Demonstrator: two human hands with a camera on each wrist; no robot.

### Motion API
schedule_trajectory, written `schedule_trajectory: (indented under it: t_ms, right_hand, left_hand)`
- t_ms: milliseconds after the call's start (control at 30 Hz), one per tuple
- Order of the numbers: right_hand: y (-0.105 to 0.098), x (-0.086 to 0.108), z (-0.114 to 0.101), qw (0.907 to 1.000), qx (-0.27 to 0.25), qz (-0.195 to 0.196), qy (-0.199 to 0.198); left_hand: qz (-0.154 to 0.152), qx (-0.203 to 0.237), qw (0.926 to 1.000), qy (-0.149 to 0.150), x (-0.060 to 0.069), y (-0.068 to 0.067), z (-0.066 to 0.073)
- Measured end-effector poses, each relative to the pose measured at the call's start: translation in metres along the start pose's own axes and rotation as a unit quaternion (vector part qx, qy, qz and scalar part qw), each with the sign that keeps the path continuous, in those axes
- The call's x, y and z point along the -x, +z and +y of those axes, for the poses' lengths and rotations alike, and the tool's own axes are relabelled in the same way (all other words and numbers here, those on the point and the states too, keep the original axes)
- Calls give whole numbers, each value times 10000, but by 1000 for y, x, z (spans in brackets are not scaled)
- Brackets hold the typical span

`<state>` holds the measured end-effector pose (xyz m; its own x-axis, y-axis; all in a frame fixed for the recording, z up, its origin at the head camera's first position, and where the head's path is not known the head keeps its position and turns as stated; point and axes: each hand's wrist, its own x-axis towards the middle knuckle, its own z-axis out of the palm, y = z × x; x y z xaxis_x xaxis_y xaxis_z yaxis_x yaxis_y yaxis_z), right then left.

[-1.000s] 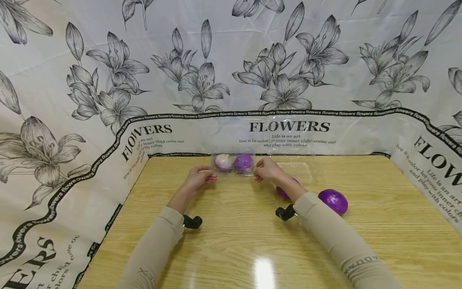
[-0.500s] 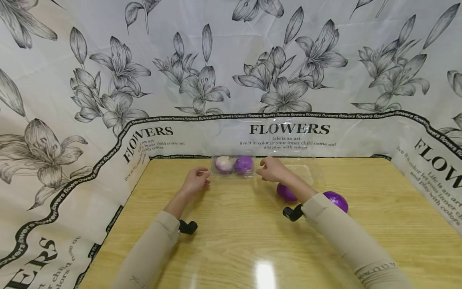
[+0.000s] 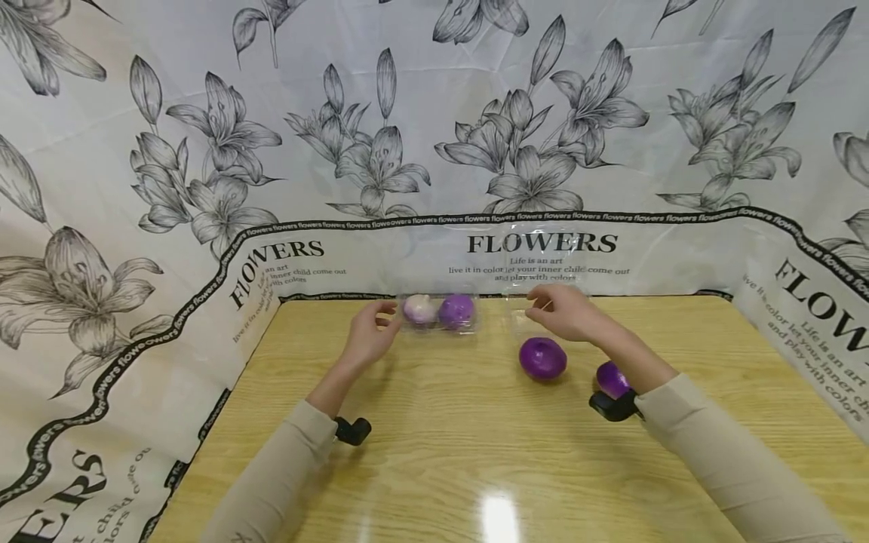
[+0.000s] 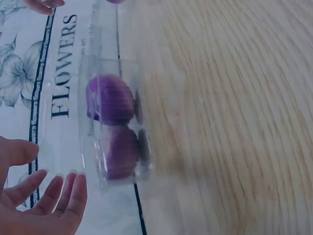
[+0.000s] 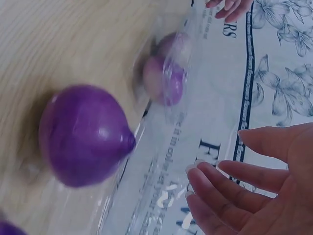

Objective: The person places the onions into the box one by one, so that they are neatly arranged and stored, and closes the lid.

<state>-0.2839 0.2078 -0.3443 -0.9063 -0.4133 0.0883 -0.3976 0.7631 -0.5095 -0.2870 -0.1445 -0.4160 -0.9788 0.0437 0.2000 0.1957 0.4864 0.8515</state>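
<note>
A clear plastic box holds two purple onions, one partly whitish and one plain. My left hand is beside its left end; the left wrist view shows a gap between the relaxed fingers and the box. My right hand hovers over a second clear plastic box, whose lid stands raised at the back. Its fingers are loosely bent with nothing held. In front of it on the table lies a round purple onion. Another purple onion is partly hidden by my right wrist.
A white cloth printed with flowers stands behind and beside the wooden table. Black camera mounts hang from both wrists.
My right hand has moved right, away from the box with two onions, to over the second box. My left hand has shifted slightly off the first box's left end.
</note>
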Motion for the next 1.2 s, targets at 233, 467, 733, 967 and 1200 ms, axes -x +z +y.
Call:
schedule_trajectory:
  t_ms: [233,467,733,967,1200]
  right_hand:
    - [-20,25,25,9997,181,142,-51]
    - [-26,47,50,9995,300,113,82]
    - [-31,67,72,9991,243,16,342]
    - [-33,83,86,9963,8,-376,769]
    - [-26,95,98,9920,-431,-727,934]
  left_hand:
    - [-379,263,9981,402,1,14,16]
    - [-543,550,9955,557,-4,31,27]
    - [-910,835,9917,364,-13,54,45]
    - [-1117,907,9894,212,-20,70,52]
    - [-1281,861,9872,396,-28,81,55]
